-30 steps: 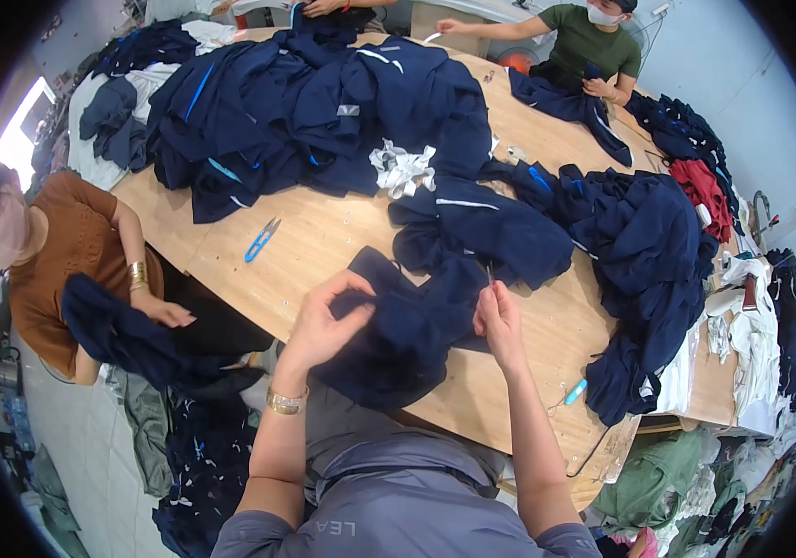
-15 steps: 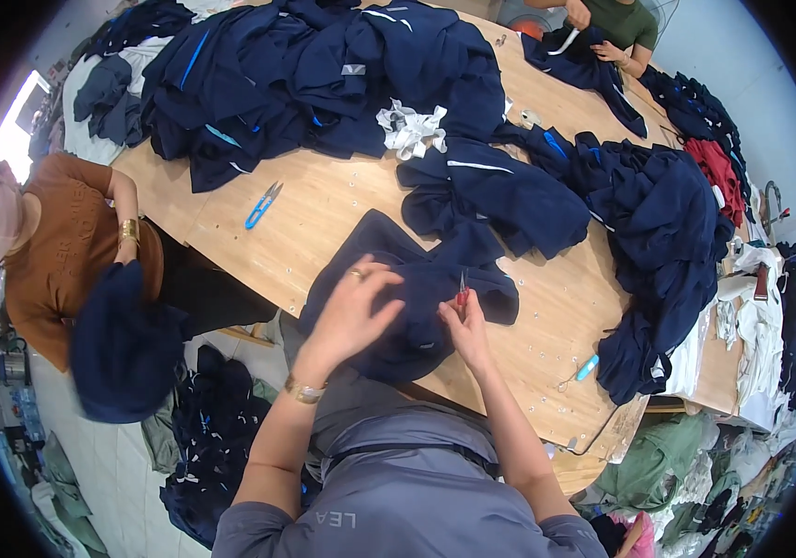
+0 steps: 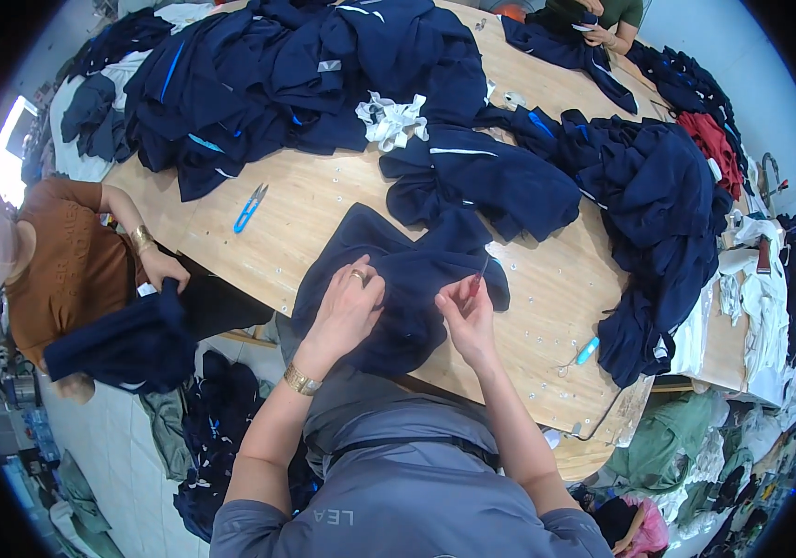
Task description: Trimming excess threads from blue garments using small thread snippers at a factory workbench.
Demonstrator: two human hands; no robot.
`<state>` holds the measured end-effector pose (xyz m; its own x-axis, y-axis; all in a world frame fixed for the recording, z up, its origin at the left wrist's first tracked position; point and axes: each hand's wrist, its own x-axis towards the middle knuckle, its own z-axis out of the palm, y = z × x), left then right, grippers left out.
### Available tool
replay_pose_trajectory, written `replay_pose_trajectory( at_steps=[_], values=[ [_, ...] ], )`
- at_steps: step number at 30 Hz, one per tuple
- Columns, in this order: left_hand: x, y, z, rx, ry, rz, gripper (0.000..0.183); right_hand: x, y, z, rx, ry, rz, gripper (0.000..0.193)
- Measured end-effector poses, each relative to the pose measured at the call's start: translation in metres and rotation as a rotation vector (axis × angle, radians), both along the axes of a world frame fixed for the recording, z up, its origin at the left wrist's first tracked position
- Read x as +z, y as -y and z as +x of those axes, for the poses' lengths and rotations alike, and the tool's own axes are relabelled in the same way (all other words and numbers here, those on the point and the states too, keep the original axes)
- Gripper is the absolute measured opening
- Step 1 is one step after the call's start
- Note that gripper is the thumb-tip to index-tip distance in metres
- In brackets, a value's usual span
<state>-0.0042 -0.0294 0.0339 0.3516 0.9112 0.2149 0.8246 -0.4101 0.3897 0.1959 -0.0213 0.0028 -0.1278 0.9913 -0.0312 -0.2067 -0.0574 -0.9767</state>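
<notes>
A navy garment (image 3: 398,325) lies in a loose heap at the table's near edge, right before me. My left hand (image 3: 350,302), with a ring and a gold bracelet at the wrist, rests on it with curled fingers that close on the cloth; the fingertips are partly hidden. Small red-handled thread snips (image 3: 475,284) are held in my right hand (image 3: 466,316), their thin blades pointing up and away from me over the right part of the garment. Another navy garment with a white stripe (image 3: 519,191) lies just beyond.
Blue thread snips (image 3: 250,209) lie on the wooden table (image 3: 324,191) at left. A big navy pile (image 3: 240,84) and white strips (image 3: 393,121) are at the back. More navy clothes (image 3: 654,214) and a turquoise tool (image 3: 588,351) lie right. Co-workers handle navy garments at left and back right.
My left hand has come down onto the garment, its spread fingers now curled. The snips in my right hand have tilted slightly right. The left co-worker's garment has swung.
</notes>
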Motion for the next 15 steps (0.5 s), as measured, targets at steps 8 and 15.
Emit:
replay_pose_trajectory(
  at_steps=[8, 15],
  values=[
    [0.049, 0.003, 0.019, 0.084, 0.194, -0.299, 0.037, 0.028, -0.009, -0.003, 0.063, -0.349, -0.107, 0.025],
    [0.020, -0.015, 0.021, 0.014, 0.294, -0.456, 0.023, 0.028, -0.014, -0.009, -0.024, -0.254, 0.004, 0.025]
  ],
)
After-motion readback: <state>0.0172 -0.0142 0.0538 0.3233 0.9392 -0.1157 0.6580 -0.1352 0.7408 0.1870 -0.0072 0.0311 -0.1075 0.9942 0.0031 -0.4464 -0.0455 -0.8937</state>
